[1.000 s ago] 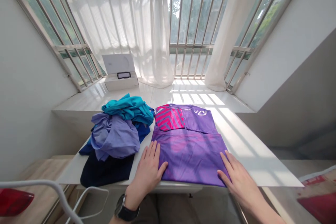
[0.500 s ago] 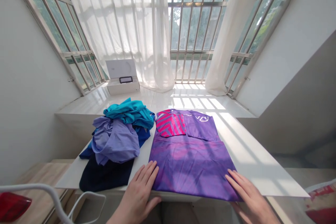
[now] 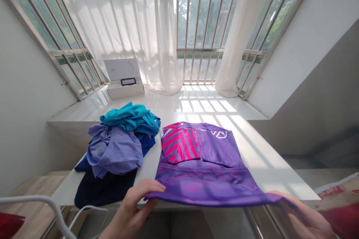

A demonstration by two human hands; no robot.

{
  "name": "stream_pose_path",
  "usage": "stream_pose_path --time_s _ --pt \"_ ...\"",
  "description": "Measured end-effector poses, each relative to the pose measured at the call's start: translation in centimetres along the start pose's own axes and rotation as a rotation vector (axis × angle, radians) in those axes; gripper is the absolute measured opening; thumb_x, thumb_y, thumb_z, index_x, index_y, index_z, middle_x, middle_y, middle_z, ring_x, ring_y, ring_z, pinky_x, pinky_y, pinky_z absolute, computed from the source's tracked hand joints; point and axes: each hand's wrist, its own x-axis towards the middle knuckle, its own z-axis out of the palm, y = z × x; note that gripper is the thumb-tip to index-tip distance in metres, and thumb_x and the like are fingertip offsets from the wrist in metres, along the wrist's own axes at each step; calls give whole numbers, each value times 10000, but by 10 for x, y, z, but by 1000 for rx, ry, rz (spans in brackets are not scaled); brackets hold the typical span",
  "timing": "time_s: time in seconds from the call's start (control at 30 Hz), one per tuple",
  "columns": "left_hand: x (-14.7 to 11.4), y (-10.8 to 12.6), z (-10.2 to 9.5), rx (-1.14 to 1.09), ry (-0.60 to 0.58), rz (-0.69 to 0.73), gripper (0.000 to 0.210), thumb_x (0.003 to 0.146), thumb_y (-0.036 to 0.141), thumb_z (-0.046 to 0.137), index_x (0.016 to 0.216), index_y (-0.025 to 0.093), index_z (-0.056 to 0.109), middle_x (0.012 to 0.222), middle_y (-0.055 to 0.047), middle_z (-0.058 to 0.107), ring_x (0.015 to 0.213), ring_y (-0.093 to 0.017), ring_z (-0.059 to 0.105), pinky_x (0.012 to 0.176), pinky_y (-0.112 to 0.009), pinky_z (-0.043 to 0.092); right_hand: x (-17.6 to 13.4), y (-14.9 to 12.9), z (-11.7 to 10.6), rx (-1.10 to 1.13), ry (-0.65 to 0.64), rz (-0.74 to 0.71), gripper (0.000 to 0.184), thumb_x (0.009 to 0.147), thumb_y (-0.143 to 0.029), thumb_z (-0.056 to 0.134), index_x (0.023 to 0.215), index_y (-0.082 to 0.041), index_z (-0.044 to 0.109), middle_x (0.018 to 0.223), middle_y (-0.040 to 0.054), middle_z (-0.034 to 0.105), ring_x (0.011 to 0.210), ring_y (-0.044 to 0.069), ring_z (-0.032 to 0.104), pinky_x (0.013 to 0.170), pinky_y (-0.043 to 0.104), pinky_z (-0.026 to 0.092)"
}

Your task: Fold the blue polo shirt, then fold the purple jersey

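A purple shirt with a pink striped panel and a white logo lies partly folded on the white table. Its near edge is lifted and stretched between both hands at the table's front. My left hand is closed on the left near corner, thumb below and fingers on top. The right near corner is gripped by my right hand, which is slightly blurred. Left of the shirt sits a heap of crumpled clothes: a teal garment on top, a lavender one, and a black one underneath.
An open white box with a small dark-framed device stands on the windowsill. Sheer curtains hang before the barred window. A white curved tube crosses the lower left corner. A red and beige item is at the lower right.
Both hands went from lying flat on the shirt's sides to gripping its near corners. The near edge has risen and been pulled toward me. The view has shifted slightly.
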Motion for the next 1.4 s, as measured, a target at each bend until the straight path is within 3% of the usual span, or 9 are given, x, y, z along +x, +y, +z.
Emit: stream_pose_path --time_s 0.1,0.23,0.33,0.43,0.53,0.63,0.97,1.13,1.4 --pt "50 -2 -7 -95 2 -189 288 997 410 578 930 192 752 845 -34 763 785 -194 700 733 -255 563 55 -34 -1 -76 14 47 361 848 -525 625 1014 -253 795 930 22 819 895 282 768 749 300 615" --pt "131 -42 -5 -229 21 -293 427 972 528 530 1001 146 719 911 -62 765 823 -226 694 704 -288 563 148 -67 18 -265 -52 -32 398 891 -549 530 937 -234 768 755 32 767 746 258 720 620 300 520" --pt "181 -82 4 114 81 -336 387 998 444 472 951 143 711 884 -71 758 827 -219 689 693 -273 530 209 -69 52 -390 -107 -75 356 931 -466 492 843 -220 733 833 68 772 821 264 711 699 317 490" --pt "209 -113 17 404 75 -397 314 980 342 521 788 157 685 782 -71 731 773 -212 675 685 -270 482 245 -56 89 -437 -186 -64 324 948 -397 505 795 -203 715 843 91 771 833 257 709 699 307 468" --pt "214 -133 27 473 68 -421 295 964 312 575 725 162 661 732 -83 712 726 -219 668 656 -278 440 256 -37 115 -456 -200 -54 340 958 -404 513 753 -199 691 796 95 757 785 251 704 655 299 449" --pt "211 -141 32 523 62 -427 305 987 334 574 747 165 658 742 -89 712 715 -223 669 642 -281 412 257 -19 125 -471 -195 -61 350 971 -440 500 768 -208 667 790 90 743 778 251 699 641 296 433" --pt "212 -138 31 628 73 -459 296 1048 323 522 823 167 636 799 -93 719 752 -212 689 640 -270 398 258 -9 137 -428 -109 -10 341 974 -499 484 984 -225 686 846 92 758 819 271 714 658 307 453" --pt "211 -136 33 655 69 -486 283 1056 304 504 860 156 643 828 -112 728 775 -223 702 639 -270 406 258 -4 132 -179 -219 -130 361 919 -395 551 1204 -198 651 1072 99 779 923 242 725 792 312 510" --pt "213 -136 32 661 80 -510 258 1057 295 477 937 149 652 839 -120 730 784 -239 714 674 -279 467 258 -4 138 -305 -151 -92 313 929 -420 534 1131 -218 663 1029 115 782 915 279 734 802 360 527"
